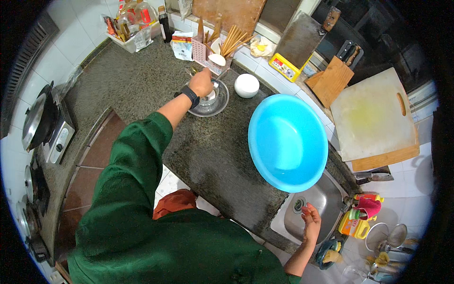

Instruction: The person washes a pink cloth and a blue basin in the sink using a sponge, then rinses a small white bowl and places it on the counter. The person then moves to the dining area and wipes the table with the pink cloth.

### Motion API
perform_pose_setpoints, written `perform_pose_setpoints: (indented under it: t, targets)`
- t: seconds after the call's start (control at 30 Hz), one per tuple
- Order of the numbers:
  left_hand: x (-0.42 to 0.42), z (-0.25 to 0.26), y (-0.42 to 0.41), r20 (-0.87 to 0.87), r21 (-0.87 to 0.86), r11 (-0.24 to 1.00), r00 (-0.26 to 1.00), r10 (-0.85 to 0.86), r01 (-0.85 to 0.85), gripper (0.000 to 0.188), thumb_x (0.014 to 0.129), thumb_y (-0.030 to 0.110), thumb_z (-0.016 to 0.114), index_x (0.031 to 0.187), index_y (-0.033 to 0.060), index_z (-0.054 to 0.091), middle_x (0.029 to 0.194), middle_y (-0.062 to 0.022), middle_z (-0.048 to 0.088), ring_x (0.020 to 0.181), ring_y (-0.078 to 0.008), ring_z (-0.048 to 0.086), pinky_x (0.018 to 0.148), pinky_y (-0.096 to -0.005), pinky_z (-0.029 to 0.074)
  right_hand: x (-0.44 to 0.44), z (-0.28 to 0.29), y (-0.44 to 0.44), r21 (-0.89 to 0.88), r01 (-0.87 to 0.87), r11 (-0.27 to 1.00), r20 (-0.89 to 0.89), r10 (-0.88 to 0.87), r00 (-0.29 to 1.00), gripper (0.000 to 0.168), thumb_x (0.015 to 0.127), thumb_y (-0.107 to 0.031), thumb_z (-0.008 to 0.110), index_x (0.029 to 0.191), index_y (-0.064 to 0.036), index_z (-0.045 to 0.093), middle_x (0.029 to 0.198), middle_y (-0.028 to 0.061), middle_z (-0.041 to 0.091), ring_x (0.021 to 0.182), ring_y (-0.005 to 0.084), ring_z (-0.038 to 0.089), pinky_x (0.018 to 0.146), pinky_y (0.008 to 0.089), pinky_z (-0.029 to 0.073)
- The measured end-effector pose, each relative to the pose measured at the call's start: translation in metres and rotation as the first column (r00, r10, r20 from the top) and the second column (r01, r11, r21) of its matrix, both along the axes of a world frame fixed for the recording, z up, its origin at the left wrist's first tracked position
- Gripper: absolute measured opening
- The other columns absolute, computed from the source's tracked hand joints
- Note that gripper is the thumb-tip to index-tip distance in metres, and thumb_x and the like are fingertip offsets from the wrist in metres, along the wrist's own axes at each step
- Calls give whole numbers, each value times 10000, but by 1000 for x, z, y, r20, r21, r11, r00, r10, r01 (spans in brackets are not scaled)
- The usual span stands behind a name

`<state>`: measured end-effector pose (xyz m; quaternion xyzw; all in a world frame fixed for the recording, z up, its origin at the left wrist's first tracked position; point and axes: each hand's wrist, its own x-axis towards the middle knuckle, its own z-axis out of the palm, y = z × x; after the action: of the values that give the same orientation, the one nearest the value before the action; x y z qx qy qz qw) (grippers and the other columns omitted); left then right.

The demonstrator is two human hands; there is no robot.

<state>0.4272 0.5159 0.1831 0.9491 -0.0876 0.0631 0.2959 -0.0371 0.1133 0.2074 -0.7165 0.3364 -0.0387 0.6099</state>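
Note:
My left hand, with a dark watch on its wrist, reaches over a round stainless steel bowl on the stone counter. Its fingers are bent, and the back of the hand hides whether anything is in them. Something pale and shiny lies in the bowl, partly covered by the hand. Just beyond the fingers stands a pink plastic utensil basket with chopsticks and white spoons. My right hand hovers over the stainless steel sink, fingers loosely curled and apart, with nothing visible in it.
A large blue plastic basin overlaps the sink's far edge. Beside the steel bowl sits a white bowl. Cutting boards, a knife block and a cleaver line the window side. A wok rests on the left stove.

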Motion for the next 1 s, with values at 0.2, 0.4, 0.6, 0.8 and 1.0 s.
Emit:
perform_pose_setpoints:
  t: [0.2,0.4,0.6,0.8,1.0]
  targets:
    - [28,-46,14,20,202,977,997,-76,70,143,695,43,603,816,-3,544,691,-217,589,688,-384,598,634,-494,473,18,12,30,-20,22,1000,3,-22,1000,294,869,-67,546,1159,-21,557,1016,62,620,901,130,550,787,257,414]
    - [19,-18,-28,231,86,986,960,-160,144,274,725,183,694,863,-8,554,844,-226,579,790,-380,589,693,-463,474,12,29,48,-48,44,998,10,-43,999,302,874,-47,531,1174,-17,545,1008,63,619,919,130,553,794,265,424]
    - [54,-34,-118,-138,36,989,981,-135,142,371,739,227,630,935,-76,542,911,-279,609,886,-391,606,776,-441,490,3,35,64,-47,85,995,10,-84,996,295,880,-78,533,1167,-14,543,966,55,630,879,121,568,780,252,437]
    - [117,-88,-131,-608,-53,990,782,-134,129,380,797,163,496,1083,-80,552,979,-250,622,780,-360,644,675,-399,526,-5,51,78,-69,81,994,23,-80,997,297,876,-63,532,1167,-6,539,968,64,631,894,135,570,795,261,438]
    - [92,-73,-123,-571,-439,872,817,-84,-216,361,749,2,532,1110,-4,515,999,-180,589,713,-284,638,462,-349,550,-16,52,78,-44,97,994,-13,-98,995,289,866,-43,527,1150,11,545,955,62,629,875,131,574,797,264,442]
